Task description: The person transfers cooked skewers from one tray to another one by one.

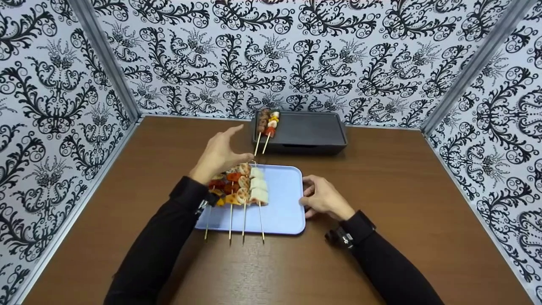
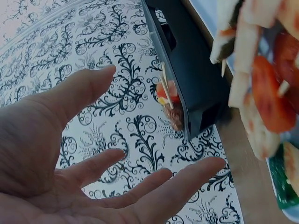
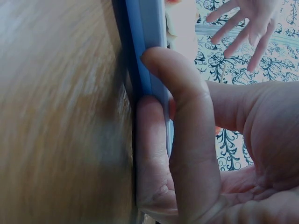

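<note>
My left hand hovers over the back left of a light blue tray, thumb and fingers spread and nothing held. In the left wrist view that hand's fingers are apart. Several food skewers lie side by side on the tray, their sticks past its front edge; a skewer of white pieces is rightmost. The left forearm covers part of the leftmost ones. At the tray's right edge my right hand grips the rim, with curled fingers against the side in the right wrist view.
Behind the tray, a dark grey grill plate stands near the patterned back wall. On its left end lie a brown meat skewer and a colourful skewer, sticks toward me. Patterned walls enclose the brown table at both sides.
</note>
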Available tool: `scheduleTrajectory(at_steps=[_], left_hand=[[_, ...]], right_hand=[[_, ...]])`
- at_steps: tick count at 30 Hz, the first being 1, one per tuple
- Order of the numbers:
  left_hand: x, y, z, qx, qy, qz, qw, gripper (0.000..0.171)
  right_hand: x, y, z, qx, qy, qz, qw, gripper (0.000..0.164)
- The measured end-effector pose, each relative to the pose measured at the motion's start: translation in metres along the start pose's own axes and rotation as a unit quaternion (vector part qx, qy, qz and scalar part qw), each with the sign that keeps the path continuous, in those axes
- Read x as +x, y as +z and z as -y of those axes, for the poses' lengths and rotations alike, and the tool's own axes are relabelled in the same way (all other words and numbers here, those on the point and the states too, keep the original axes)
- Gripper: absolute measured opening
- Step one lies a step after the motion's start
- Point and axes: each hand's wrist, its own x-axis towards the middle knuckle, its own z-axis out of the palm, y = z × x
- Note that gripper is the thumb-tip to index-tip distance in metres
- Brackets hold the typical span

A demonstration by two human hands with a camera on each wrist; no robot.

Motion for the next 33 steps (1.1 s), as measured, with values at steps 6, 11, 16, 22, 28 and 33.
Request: scheduleTrajectory(at_steps=[6,11,16,22,28,33], left_hand=[[0.012,0.008,-0.01,-0.016,-0.003,0.002,0.9999,0.092],[0.02,0.014,-0.015,-0.02,-0.007,0.004,0.9998,0.085],[0.03,0.019,-0.02,-0.013,-0.005,-0.008,0.9999,0.076],[0.036,0.024,-0.021,-0.012,-0.004,-0.016,0.9998,0.059],[0.041,0.027,-0.018,-0.033,-0.013,-0.012,0.9993,0.056],[0.044,0.03,-0.016,-0.052,-0.036,0.008,0.998,0.055]], right_hand=[[0.0,0.001,-0.001,0.004,0.0,0.001,1.0,0.072],[0.0,0.001,-0.001,0.0,0.004,-0.003,1.0,0.072],[0.001,0.001,-0.002,0.0,0.003,-0.006,1.0,0.072],[0.0,0.002,-0.002,0.005,-0.005,0.001,1.0,0.071],[0.0,0.002,-0.001,0.002,-0.007,0.002,1.0,0.07],[-0.001,0.001,0.0,0.001,-0.006,0.0,1.0,0.071]])
